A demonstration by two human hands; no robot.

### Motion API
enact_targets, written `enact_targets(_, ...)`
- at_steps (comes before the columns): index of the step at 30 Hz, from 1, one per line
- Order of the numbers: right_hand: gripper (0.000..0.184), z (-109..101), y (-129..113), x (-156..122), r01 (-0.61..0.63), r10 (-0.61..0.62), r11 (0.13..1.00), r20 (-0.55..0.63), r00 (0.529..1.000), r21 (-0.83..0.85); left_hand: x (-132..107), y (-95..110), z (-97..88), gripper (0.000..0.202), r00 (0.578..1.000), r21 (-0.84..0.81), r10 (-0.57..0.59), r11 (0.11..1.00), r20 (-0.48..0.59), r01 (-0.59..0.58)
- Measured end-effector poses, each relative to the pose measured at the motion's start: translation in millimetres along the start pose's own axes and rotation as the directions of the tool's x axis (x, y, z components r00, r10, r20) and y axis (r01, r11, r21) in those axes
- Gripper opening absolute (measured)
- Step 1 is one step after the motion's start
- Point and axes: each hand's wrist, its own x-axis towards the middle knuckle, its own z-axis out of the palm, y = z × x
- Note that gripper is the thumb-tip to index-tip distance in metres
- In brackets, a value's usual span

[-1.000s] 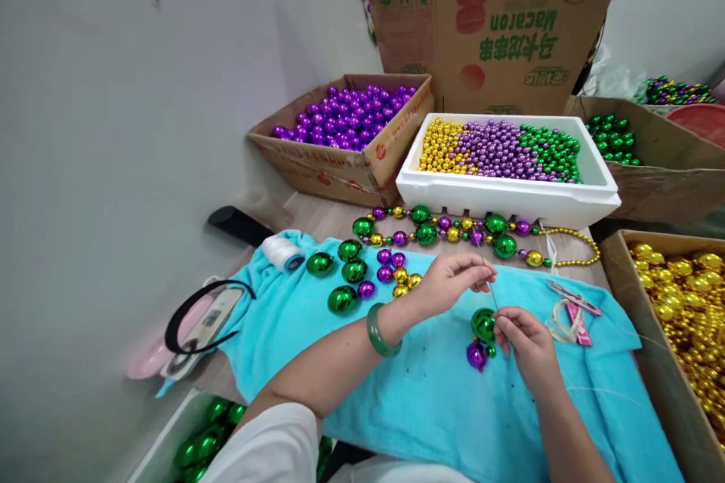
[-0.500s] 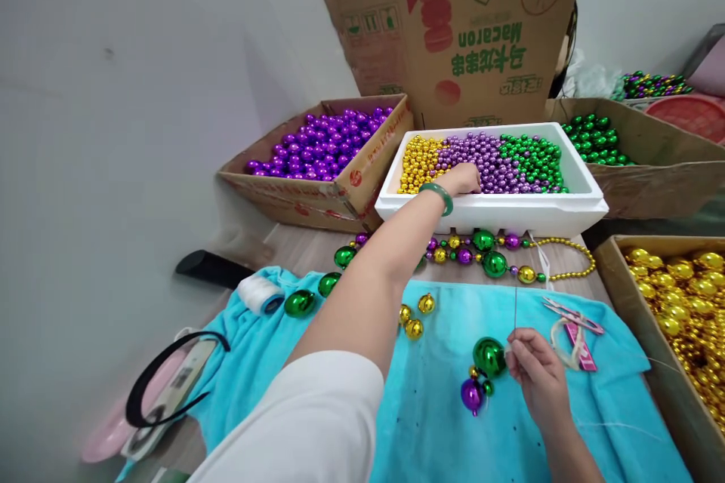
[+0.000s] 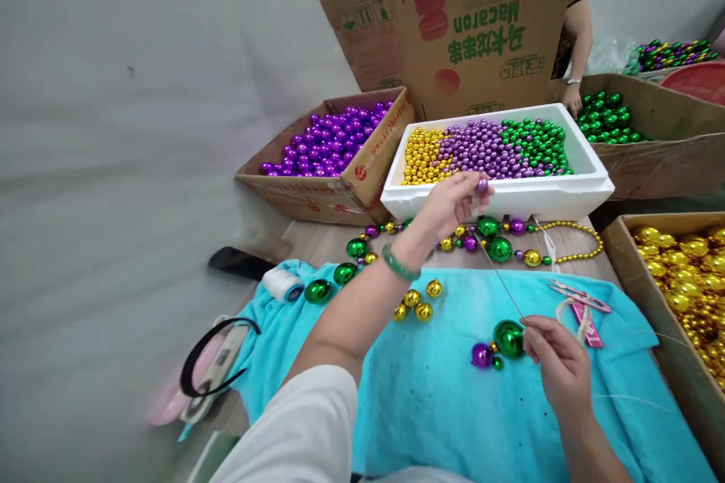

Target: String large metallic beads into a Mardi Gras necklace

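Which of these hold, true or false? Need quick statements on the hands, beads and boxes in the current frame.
1. The left hand pinches a small purple bead. True.
2. The right hand holds a needle next to a large green bead. True.
3. The white foam box holds only gold beads. False: gold, purple and green beads lie in it side by side.
4. The spool of white thread is in the right hand's grip. False: it lies at the left edge of the turquoise towel.
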Motion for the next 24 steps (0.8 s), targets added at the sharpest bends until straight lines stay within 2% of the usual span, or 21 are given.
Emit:
enact_targets(2,0.011,0.7,-7.5,-8.6,0.040,-0.039,0.998,0.014,0.999,-0.053,-57.0,-8.0,-2.3,0.020,0.995,-0.256,-0.097,0.962,-0.004,0.092)
enact_targets(4,0.011,2.2,-12.6,-18.5,0.069,-0.064,0.991,0.053,0.997,-0.113,-100.7,-18.0,-6.8,0.018,0.988,-0.400,-0.145,0.909,-0.050,0.113)
enact_targets(6,0.012,4.0,-15.5,-29.1,0.092,-0.078,0.980,0.090,0.993,-0.174,-130.2,-27.5,-12.5,0.016,0.982,-0.486,-0.154,0.870,-0.113,0.081)
enact_targets(8,0.012,5.7,-17.1,-39.6,0.096,-0.073,0.973,0.111,0.991,-0.210,-149.9,-35.1,-18.1,0.015,0.973,-0.537,-0.148,0.843,-0.179,0.030)
enact_targets(11,0.012,8.4,-19.3,-53.9,0.082,-0.054,0.973,0.132,0.990,-0.218,-171.3,-43.0,-23.3,0.016,0.961,-0.559,-0.125,0.828,-0.247,-0.035)
enact_targets(15,0.012,12.5,-22.6,-67.4,0.097,-0.060,0.969,0.165,0.984,-0.228,-192.1,-47.7,-24.8,0.018,0.959,-0.559,-0.088,0.825,-0.269,-0.082)
enact_targets(21,0.011,15.6,-25.5,-78.1,0.148,-0.082,0.943,0.221,0.972,-0.298,-207.1,-44.2,-24.2,0.012,0.939,-0.609,-0.135,0.788,-0.315,-0.090)
enact_targets(24,0.011,16.9,-26.7,-82.1,0.154,-0.081,0.940,0.237,0.968,-0.305,-210.5,-43.3,-23.2,0.012,0.936,-0.625,-0.122,0.772,-0.330,-0.120)
